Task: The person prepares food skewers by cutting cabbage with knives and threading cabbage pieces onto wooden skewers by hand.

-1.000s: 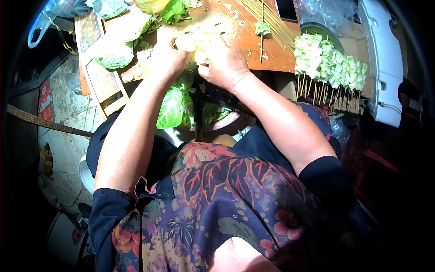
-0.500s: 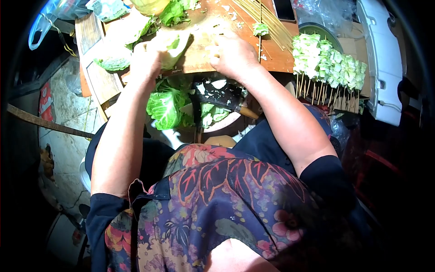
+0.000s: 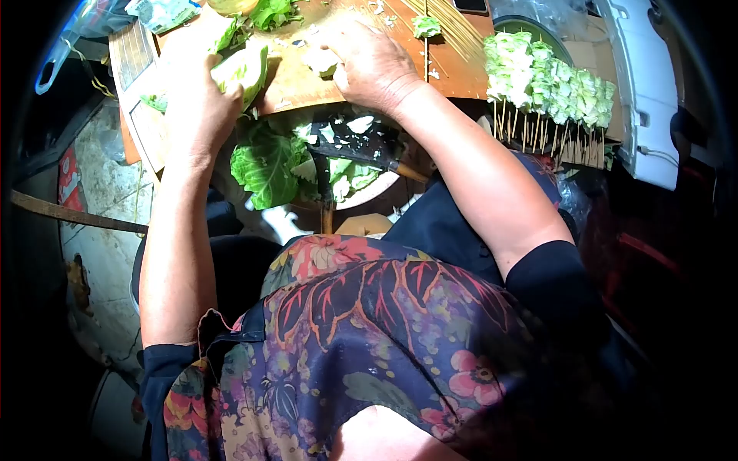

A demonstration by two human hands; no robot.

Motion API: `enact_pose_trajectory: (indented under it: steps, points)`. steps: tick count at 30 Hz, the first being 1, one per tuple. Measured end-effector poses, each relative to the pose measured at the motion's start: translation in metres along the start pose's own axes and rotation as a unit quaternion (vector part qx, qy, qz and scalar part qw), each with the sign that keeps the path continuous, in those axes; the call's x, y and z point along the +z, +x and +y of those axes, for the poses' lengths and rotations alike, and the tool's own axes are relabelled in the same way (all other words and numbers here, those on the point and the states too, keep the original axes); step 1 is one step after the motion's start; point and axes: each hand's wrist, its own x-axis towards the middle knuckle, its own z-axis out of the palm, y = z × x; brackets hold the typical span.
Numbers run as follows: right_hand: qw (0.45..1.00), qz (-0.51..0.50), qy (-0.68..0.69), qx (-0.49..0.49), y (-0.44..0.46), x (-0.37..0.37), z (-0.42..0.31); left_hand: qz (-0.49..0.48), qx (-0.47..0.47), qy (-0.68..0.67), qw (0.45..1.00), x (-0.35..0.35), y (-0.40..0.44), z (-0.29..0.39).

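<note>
My left hand (image 3: 204, 104) is on a cut piece of cabbage (image 3: 244, 71) at the left of the wooden board (image 3: 296, 86); its fingers are partly hidden and washed out by glare. Near the board's front edge, my right hand (image 3: 374, 63) has its fingers curled round a small pale cabbage chunk (image 3: 324, 61). Right of that hand, a skewer (image 3: 427, 58) bears one bit of cabbage (image 3: 426, 28). Below the board are green cabbage leaves (image 3: 265, 165) and a dark-bladed knife (image 3: 365, 146) with cabbage scraps on it.
Bare bamboo sticks (image 3: 453, 29) lie at the board's back right, by a phone (image 3: 470, 6). Several loaded cabbage skewers (image 3: 546, 81) stand further right, beside a white foam box (image 3: 642, 92). Plastic bags (image 3: 92, 19) are at the back left. A floral apron covers the lap.
My hands have moved apart, the left one to the left with the cabbage piece. The right hand has taken hold of a pale chunk. The view has shifted slightly, and the knife below has come into sight.
</note>
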Motion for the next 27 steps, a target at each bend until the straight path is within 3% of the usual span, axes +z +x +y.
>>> enact_pose_trajectory:
  steps: [1, 3, 5, 6, 13, 22, 25, 27]
  points:
    - [1.000, -0.002, -0.001, -0.001, -0.006, -0.003, -0.002, -0.001, -0.002, -0.002, 1.000, 0.000, -0.001, 0.007]
    - [0.985, -0.169, 0.020, 0.033, -0.017, -0.007, -0.006, -0.083, -0.014, -0.083, 0.993, -0.004, -0.002, 0.023]
    - [0.941, -0.325, -0.065, 0.068, -0.031, -0.007, -0.012, -0.102, 0.022, -0.121, 0.987, 0.008, -0.002, 0.026]
    - [0.934, -0.349, -0.062, 0.051, -0.045, 0.003, -0.005, -0.112, 0.017, -0.141, 0.984, 0.005, -0.003, 0.032]
    - [0.943, -0.311, -0.104, 0.060, -0.084, 0.033, 0.016, -0.151, 0.021, -0.127, 0.980, 0.014, -0.005, 0.050]
    - [0.925, -0.357, -0.114, 0.066, -0.067, 0.025, 0.018, -0.212, 0.001, -0.140, 0.967, 0.029, 0.003, 0.050]
    - [0.929, -0.352, -0.028, 0.111, -0.063, 0.011, 0.003, -0.223, -0.018, -0.183, 0.957, 0.030, 0.007, 0.050]
    - [0.912, -0.263, 0.240, 0.205, -0.059, 0.006, -0.005, -0.243, -0.026, -0.208, 0.947, 0.031, 0.008, 0.053]
